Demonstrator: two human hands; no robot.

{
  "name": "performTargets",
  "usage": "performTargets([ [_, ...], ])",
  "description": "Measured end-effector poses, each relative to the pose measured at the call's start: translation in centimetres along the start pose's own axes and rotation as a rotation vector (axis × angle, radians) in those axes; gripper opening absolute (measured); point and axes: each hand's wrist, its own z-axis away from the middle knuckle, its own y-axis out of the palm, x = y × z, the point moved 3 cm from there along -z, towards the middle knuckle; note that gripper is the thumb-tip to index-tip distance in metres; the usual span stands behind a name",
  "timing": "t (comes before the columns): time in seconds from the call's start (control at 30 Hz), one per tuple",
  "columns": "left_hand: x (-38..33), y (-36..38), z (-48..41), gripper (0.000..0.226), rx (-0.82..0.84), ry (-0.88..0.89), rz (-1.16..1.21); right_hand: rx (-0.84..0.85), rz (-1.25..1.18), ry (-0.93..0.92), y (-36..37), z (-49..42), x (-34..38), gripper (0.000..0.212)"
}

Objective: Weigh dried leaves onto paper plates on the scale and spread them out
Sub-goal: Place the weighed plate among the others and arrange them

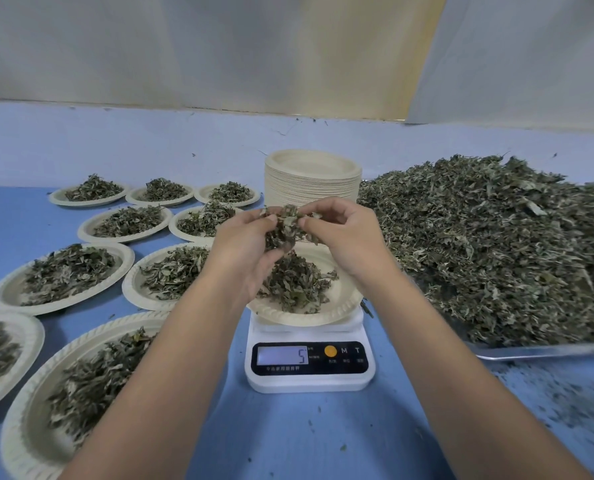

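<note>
A white kitchen scale [309, 367] stands in the middle of the blue table, its display reading 5. On it sits a paper plate [342, 301] holding a small heap of dried leaves [295, 284]. Above that plate my left hand [245, 249] and my right hand [346, 232] together hold a clump of dried leaves [287, 225], fingers pinching it from both sides. A large pile of loose dried leaves [489, 244] lies on a metal tray [538, 351] to the right.
A tall stack of empty paper plates [312, 178] stands behind the scale. Several leaf-filled plates [63, 275] cover the table's left side. Leaf crumbs [548, 393] litter the table at the front right. A pale wall rises behind.
</note>
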Motion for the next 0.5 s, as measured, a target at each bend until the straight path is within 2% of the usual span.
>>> performTargets([
  [0.17, -0.6, -0.7, -0.5, 0.019, -0.028, 0.018, 0.038, -0.110, 0.026, 0.048, -1.2, -0.4, -0.6, 0.018],
  [0.37, -0.7, -0.6, -0.3, 0.020, -0.021, 0.031, 0.024, -0.055, 0.189, 0.101, -1.0, -0.5, -1.7, 0.012],
  [0.5, -0.7, -0.5, -0.3, 0.020, -0.013, 0.034, 0.046, -0.075, 0.271, 0.085, -1.3, -0.5, -1.8, 0.013],
])
